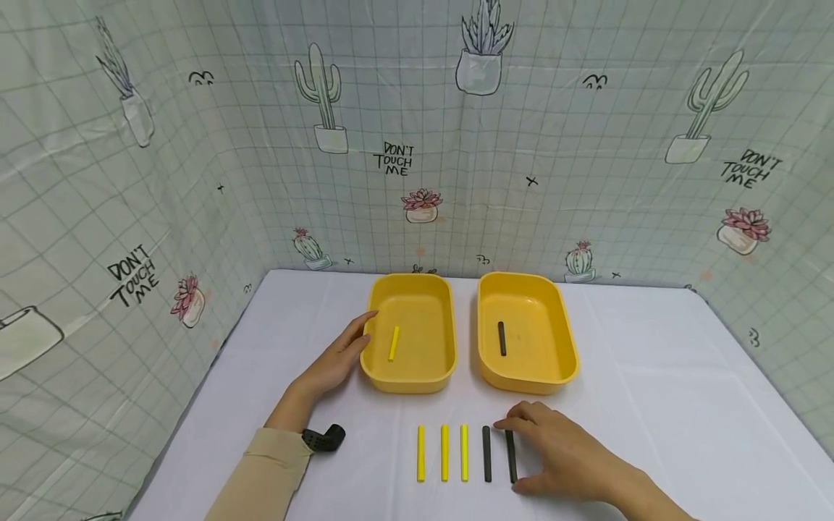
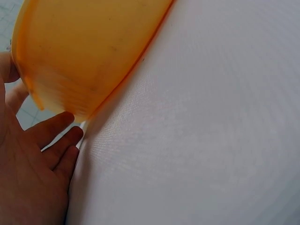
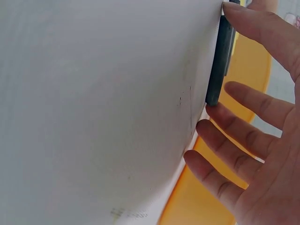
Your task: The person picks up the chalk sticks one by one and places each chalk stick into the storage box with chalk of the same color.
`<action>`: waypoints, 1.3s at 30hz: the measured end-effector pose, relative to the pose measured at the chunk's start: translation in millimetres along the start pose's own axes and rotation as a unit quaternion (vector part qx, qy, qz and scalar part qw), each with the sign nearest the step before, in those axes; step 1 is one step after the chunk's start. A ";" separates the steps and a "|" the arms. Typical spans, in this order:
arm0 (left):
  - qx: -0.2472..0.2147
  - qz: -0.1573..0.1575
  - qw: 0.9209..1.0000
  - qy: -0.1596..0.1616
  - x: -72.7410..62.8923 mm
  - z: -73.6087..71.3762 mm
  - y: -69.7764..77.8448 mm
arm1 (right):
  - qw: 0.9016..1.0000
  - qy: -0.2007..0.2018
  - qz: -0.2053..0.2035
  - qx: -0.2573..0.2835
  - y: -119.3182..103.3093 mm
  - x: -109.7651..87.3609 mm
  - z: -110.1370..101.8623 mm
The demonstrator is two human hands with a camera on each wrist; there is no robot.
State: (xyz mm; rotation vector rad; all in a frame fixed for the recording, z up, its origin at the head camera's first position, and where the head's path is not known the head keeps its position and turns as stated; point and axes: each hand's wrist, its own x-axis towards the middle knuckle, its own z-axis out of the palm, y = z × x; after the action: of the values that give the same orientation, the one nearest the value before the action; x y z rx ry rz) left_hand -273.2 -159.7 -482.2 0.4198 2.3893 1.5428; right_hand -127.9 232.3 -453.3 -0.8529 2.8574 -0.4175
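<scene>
Reaching in from the near right, the right hand [image 1: 557, 452] is spread wide over the outermost dark stick [image 1: 511, 459], thumb near its close end and fingers near its far end; the stick lies on the white tabletop [image 1: 671, 376], and whether the fingertips press on it I cannot tell. Just left of it lies a second dark stick [image 1: 486, 454], then a row of three yellow sticks [image 1: 445, 453], all roughly parallel and apart. Across from these, on the left, a beige sleeve [image 1: 263, 470] and a black wrist device [image 1: 326, 438] lead up to the left hand [image 1: 334, 362], its loosely extended fingers resting at the left side of the left tray [image 1: 423, 311]. That tray holds a single yellow stick [image 1: 394, 344]; the right tray [image 1: 537, 333], beside it with a gap between, holds one dark stick [image 1: 502, 339]. Behind everything hangs a grid-patterned backdrop [image 1: 260, 181] printed with potted cacti and "DON'T TOUCH ME".
</scene>
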 end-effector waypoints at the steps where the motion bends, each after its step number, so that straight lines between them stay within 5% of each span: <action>1: 0.000 -0.001 1.000 0.000 -0.1 0.3 0.0 | 1.000 0.001 -0.001 -0.001 0.0 -0.1 0.4; 16: -0.004 -0.001 1.000 -0.002 0.6 2.7 -1.0 | 0.999 -0.024 0.025 0.014 -2.6 0.6 -0.6; 26: -0.003 -0.002 1.000 0.001 -0.8 2.3 -2.0 | 0.999 0.025 -0.010 -0.021 -2.9 -2.9 -4.6; 39: -0.008 0.007 1.000 -0.002 0.3 1.9 -2.1 | 0.999 0.033 -0.015 -0.022 -3.1 -0.6 -19.5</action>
State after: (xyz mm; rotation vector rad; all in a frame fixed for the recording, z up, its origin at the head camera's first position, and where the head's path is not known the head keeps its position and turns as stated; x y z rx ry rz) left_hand -273.0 -158.8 -484.9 0.4375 2.3731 1.5649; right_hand -129.8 234.5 -433.8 -0.9067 2.9274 -0.3945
